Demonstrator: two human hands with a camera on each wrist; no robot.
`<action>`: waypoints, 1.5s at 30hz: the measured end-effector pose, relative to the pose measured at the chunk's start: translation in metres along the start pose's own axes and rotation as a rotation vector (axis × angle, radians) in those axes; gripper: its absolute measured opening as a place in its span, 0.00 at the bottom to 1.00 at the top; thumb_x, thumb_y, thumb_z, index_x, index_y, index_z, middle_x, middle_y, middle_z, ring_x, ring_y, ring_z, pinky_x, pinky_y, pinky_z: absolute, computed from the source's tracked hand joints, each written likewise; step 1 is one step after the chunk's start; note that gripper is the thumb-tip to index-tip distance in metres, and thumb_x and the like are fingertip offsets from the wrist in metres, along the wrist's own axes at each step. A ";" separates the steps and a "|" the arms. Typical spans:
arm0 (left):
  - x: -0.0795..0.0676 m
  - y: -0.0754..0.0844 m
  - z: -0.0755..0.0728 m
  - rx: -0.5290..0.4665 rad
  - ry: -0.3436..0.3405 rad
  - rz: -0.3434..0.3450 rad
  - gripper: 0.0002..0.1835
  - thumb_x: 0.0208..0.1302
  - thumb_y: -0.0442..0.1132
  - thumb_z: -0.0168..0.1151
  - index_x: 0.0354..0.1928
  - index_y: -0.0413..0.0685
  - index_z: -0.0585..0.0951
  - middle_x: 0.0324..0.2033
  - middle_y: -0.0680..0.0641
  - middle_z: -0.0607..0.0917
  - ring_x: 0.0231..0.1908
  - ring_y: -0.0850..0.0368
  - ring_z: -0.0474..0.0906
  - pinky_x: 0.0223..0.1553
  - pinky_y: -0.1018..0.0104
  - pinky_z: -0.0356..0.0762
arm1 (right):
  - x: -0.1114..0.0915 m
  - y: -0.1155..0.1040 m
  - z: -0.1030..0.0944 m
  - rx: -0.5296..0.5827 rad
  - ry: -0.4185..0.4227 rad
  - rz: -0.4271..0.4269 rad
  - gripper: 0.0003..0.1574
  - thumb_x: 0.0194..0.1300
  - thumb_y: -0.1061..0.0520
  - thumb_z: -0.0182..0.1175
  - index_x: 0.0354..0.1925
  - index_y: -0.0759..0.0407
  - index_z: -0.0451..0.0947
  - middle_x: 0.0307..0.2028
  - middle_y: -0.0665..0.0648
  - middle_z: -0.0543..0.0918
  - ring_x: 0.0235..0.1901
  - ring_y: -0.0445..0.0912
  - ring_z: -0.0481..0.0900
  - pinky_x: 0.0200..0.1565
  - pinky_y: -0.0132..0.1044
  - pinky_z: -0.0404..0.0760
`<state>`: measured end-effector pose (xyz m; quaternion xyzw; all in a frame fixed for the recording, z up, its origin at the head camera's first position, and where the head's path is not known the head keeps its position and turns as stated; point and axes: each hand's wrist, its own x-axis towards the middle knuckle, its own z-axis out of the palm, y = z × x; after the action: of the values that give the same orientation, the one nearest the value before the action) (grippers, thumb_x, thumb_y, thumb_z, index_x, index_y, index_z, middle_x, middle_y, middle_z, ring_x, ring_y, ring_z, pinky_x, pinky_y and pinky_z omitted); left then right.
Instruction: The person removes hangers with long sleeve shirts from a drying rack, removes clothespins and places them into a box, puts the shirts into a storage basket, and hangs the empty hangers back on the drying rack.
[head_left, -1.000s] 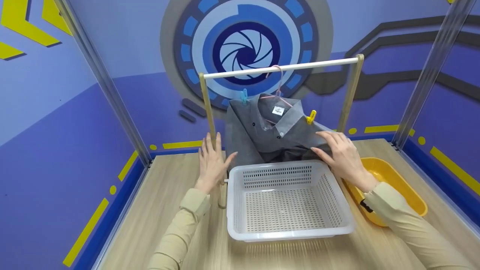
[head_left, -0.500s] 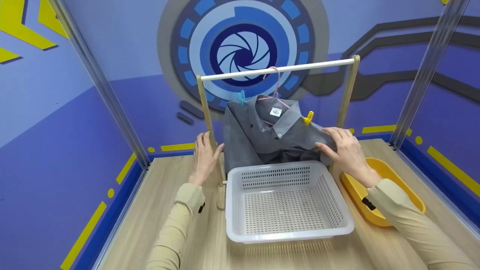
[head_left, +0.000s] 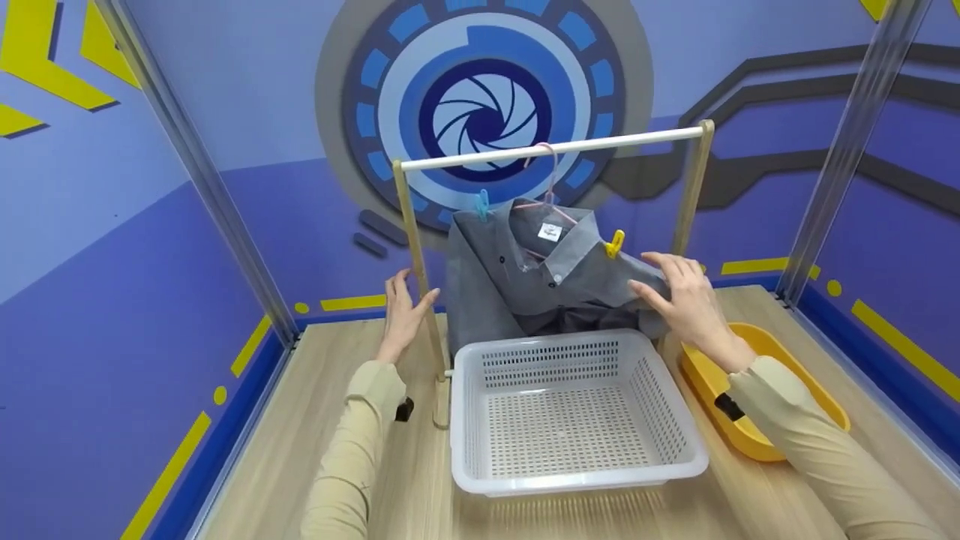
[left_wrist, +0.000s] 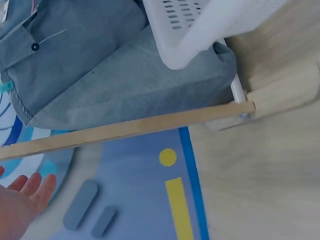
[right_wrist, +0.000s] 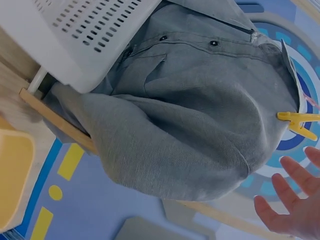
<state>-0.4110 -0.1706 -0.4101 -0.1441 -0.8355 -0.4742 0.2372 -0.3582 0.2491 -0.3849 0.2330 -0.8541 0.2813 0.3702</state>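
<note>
A grey collared shirt [head_left: 480,277] hangs on a pink hanger [head_left: 556,169] from the white bar [head_left: 480,158] of a small wooden rack. A blue clothespin [head_left: 482,204] sits on one shoulder, a yellow clothespin [head_left: 615,244] on the other. My left hand [head_left: 403,321] is beside the rack's left post [head_left: 417,247], fingers loosely extended and holding nothing. In the left wrist view a gap shows between fingertips and post. My right hand [head_left: 691,306], fingers spread, is near the shirt's right shoulder; the right wrist view shows its fingers [right_wrist: 295,175] apart from the cloth.
A white perforated basket [head_left: 581,480] stands in front of the rack, overlapping the shirt's lower part. To the right, partly under my right forearm, lies a yellow tray [head_left: 796,367]. Patterned blue walls and metal corner posts [head_left: 847,150] enclose the wooden tabletop [head_left: 300,420].
My left hand has shifted left, off the front of the post to its outer side. The right hand has moved slightly right. Shirt, rack and basket keep their places as the head view tilts a little.
</note>
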 end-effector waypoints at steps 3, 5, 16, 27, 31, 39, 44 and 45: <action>0.001 -0.003 0.003 -0.039 -0.009 -0.045 0.35 0.61 0.44 0.59 0.62 0.32 0.55 0.56 0.34 0.59 0.58 0.44 0.56 0.57 0.55 0.54 | -0.002 0.002 0.002 0.018 -0.012 0.028 0.29 0.60 0.48 0.60 0.54 0.62 0.69 0.49 0.64 0.72 0.46 0.58 0.66 0.44 0.54 0.63; 0.003 -0.005 0.005 -0.058 -0.015 -0.063 0.34 0.62 0.43 0.58 0.62 0.33 0.55 0.56 0.35 0.59 0.58 0.45 0.56 0.56 0.56 0.55 | -0.002 0.004 0.004 0.023 -0.012 0.030 0.29 0.60 0.49 0.60 0.54 0.64 0.69 0.49 0.65 0.72 0.45 0.58 0.66 0.44 0.54 0.63; 0.011 -0.011 0.005 -0.136 0.004 -0.108 0.32 0.63 0.41 0.58 0.61 0.33 0.56 0.55 0.34 0.61 0.55 0.40 0.59 0.51 0.53 0.61 | 0.003 0.012 0.005 0.064 -0.084 0.147 0.31 0.62 0.45 0.57 0.55 0.63 0.67 0.50 0.66 0.71 0.49 0.60 0.64 0.49 0.56 0.57; 0.020 -0.015 0.008 -0.250 -0.032 -0.168 0.33 0.60 0.37 0.60 0.63 0.35 0.57 0.57 0.36 0.62 0.56 0.45 0.60 0.48 0.52 0.66 | 0.005 0.020 0.007 0.150 -0.190 0.256 0.33 0.64 0.43 0.53 0.56 0.66 0.65 0.48 0.66 0.71 0.46 0.60 0.64 0.47 0.56 0.58; 0.023 -0.018 0.007 -0.260 -0.034 -0.163 0.32 0.60 0.33 0.59 0.63 0.34 0.58 0.58 0.35 0.63 0.57 0.45 0.60 0.50 0.53 0.65 | 0.005 0.020 0.007 0.173 -0.223 0.275 0.35 0.64 0.42 0.53 0.57 0.66 0.64 0.49 0.66 0.70 0.46 0.60 0.64 0.47 0.56 0.59; 0.031 -0.021 0.007 -0.378 -0.013 -0.174 0.24 0.60 0.30 0.59 0.56 0.30 0.65 0.49 0.34 0.72 0.50 0.44 0.68 0.46 0.59 0.70 | 0.007 0.020 0.008 0.176 -0.291 0.314 0.38 0.64 0.40 0.51 0.59 0.67 0.61 0.50 0.68 0.69 0.45 0.58 0.67 0.45 0.54 0.63; 0.031 -0.024 0.007 -0.396 0.038 -0.173 0.16 0.60 0.30 0.58 0.49 0.30 0.71 0.41 0.37 0.77 0.43 0.43 0.73 0.42 0.59 0.72 | 0.008 0.020 0.011 0.167 -0.332 0.331 0.40 0.64 0.38 0.50 0.60 0.67 0.60 0.52 0.69 0.68 0.49 0.60 0.67 0.49 0.56 0.62; 0.031 -0.024 0.007 -0.389 0.049 -0.175 0.15 0.60 0.30 0.58 0.48 0.31 0.72 0.39 0.38 0.78 0.41 0.44 0.74 0.41 0.58 0.73 | 0.008 0.020 0.011 0.167 -0.337 0.331 0.40 0.64 0.38 0.50 0.60 0.67 0.60 0.52 0.69 0.68 0.49 0.60 0.67 0.49 0.56 0.62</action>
<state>-0.4505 -0.1760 -0.4144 -0.1026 -0.7316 -0.6486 0.1831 -0.3806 0.2547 -0.3911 0.1632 -0.9042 0.3647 0.1508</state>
